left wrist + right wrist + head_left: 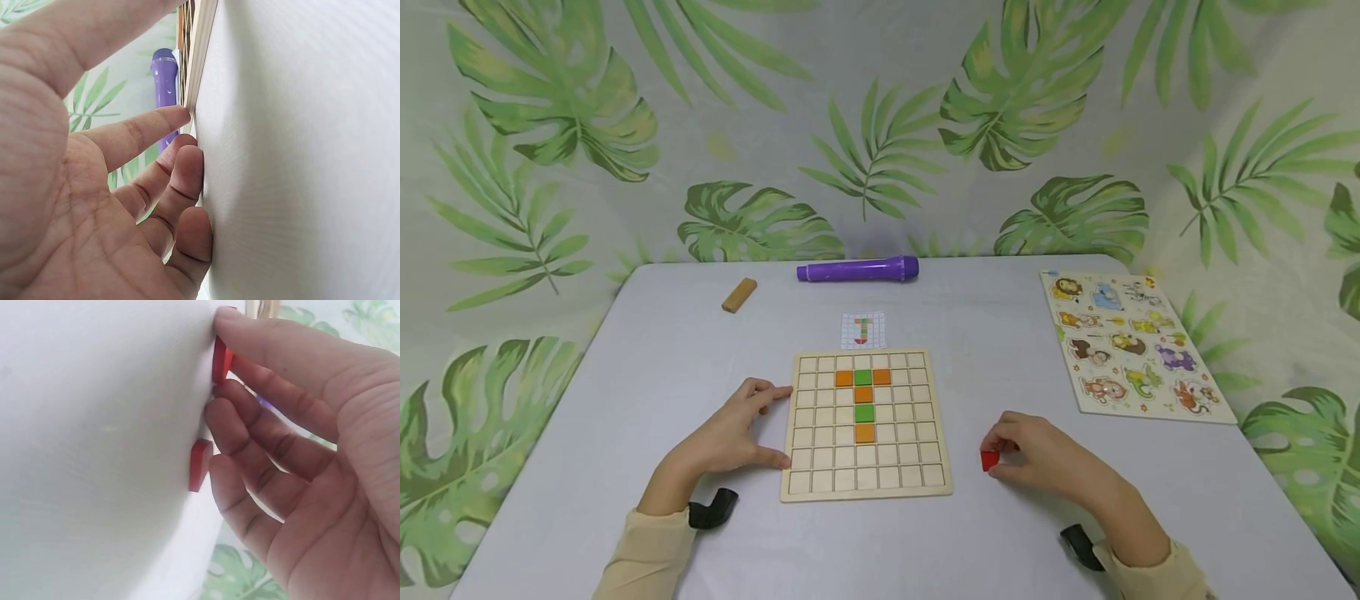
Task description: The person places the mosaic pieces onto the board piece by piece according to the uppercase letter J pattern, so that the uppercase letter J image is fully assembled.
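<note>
A wooden grid board [846,480] lies on the white table, with orange and green square tiles [864,413] set in a T shape. My left hand [722,435] touches its left edge with the thumb and an extended index finger; the other fingers bend loosely against the tabletop in the left wrist view. Right of the board, my right hand [1041,457] pinches a red tile [989,461] between thumb and index finger, close to the table. A second red tile [200,465] sits by that hand's outer fingers in the right wrist view, hidden in the head view.
Above the board lies a small printed pattern card [880,333]. Farther back are a purple microphone-shaped object [853,270] and a small brown wooden block [740,295]. An animal puzzle board [1112,398] lies at the right. Leaf-patterned cloth [880,150] hangs behind the table.
</note>
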Available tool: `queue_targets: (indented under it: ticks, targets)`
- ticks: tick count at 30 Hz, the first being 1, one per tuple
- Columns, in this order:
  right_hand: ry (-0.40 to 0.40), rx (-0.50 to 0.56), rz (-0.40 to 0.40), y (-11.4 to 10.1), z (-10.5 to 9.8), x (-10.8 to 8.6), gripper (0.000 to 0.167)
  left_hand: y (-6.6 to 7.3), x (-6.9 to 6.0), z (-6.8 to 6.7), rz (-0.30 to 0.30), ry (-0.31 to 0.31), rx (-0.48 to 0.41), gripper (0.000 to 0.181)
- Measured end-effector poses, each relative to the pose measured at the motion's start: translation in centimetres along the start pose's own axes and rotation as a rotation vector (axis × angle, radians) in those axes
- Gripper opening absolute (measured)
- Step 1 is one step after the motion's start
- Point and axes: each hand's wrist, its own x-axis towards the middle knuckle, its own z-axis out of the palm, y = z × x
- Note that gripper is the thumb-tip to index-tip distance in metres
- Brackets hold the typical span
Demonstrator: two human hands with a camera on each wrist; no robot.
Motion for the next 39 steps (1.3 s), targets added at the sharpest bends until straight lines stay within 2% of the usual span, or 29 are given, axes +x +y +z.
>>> queue_targets:
  ticks: [13,26,39]
  targets:
    - [-0.024,-0.051,-0.044,-0.6,0.1,1.0,0.014,-0.2,0.1,0.2,0.002,0.005,0.013,0.107]
    - [-0.036,-0.096,-0.135,-3.9,0.6,4.1,0.012,-0.2,0.0,0.4,-0.013,-0.001,-0.009,0.108]
    - [-0.065,-0.142,-0.2,-7.0,2.0,7.3,0.016,-0.1,0.0,0.3,0.0,0.01,0.015,0.107]
